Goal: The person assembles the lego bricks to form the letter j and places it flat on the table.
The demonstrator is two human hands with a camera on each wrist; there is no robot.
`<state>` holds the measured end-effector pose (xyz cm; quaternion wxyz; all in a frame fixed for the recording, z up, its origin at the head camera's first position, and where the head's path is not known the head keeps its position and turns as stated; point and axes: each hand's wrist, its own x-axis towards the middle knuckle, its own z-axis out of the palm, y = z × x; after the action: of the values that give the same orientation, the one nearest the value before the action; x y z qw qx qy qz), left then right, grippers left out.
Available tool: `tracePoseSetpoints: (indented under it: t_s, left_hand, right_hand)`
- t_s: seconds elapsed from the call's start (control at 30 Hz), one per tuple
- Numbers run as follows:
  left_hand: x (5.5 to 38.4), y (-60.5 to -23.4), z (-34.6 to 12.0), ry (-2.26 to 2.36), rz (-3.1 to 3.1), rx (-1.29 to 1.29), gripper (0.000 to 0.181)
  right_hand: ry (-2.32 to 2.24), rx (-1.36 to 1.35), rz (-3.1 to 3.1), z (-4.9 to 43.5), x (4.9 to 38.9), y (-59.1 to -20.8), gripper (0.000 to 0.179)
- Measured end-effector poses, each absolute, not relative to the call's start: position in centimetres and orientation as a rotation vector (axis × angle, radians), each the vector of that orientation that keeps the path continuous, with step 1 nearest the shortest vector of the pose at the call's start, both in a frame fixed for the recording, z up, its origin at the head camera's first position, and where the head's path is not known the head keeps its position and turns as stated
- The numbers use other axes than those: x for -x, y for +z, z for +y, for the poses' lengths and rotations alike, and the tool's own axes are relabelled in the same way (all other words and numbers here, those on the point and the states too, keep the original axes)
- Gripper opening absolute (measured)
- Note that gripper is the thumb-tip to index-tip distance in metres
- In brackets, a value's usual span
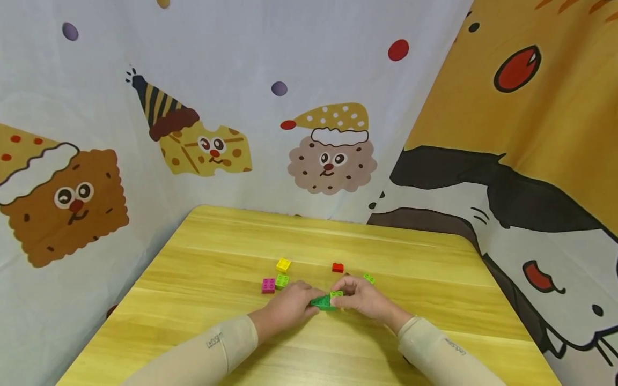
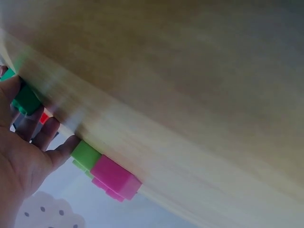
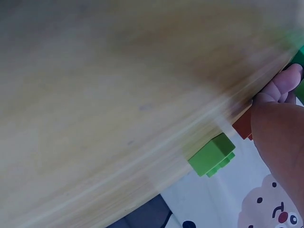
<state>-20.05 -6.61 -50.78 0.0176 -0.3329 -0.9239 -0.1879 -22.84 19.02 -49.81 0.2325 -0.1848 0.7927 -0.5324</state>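
Observation:
Near the front middle of the table, my left hand (image 1: 292, 303) grips the left end of a dark green toy brick (image 1: 322, 303) between thumb and fingers. My right hand (image 1: 362, 297) pinches a light green brick (image 1: 336, 294) at the dark green brick's right end, overlapping it in the head view. The left wrist view shows the dark green brick (image 2: 27, 99) between the left thumb and fingers, with the little finger close to another light green brick (image 2: 86, 155). In the right wrist view the right hand's curled fingers (image 3: 284, 83) mostly hide the held brick.
Left of the hands sit a magenta brick (image 1: 268, 285), a light green one (image 1: 282, 281) and a yellow one (image 1: 283, 265). Beyond the right hand lie a red brick (image 1: 338, 267) and another light green brick (image 1: 369, 279). A printed curtain (image 1: 232, 48) hangs behind the wooden table (image 1: 217, 241).

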Motion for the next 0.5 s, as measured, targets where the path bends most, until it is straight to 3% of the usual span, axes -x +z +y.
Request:
tracePoseSetpoints:
  t_s: [0.5]
  left_hand:
    - [19.89,-50.35,-6.59,-0.575,-2.885,1.03,0.04]
  right_hand:
    - [-1.456,0.528,2.163,19.08,22.87,-49.69,0.028]
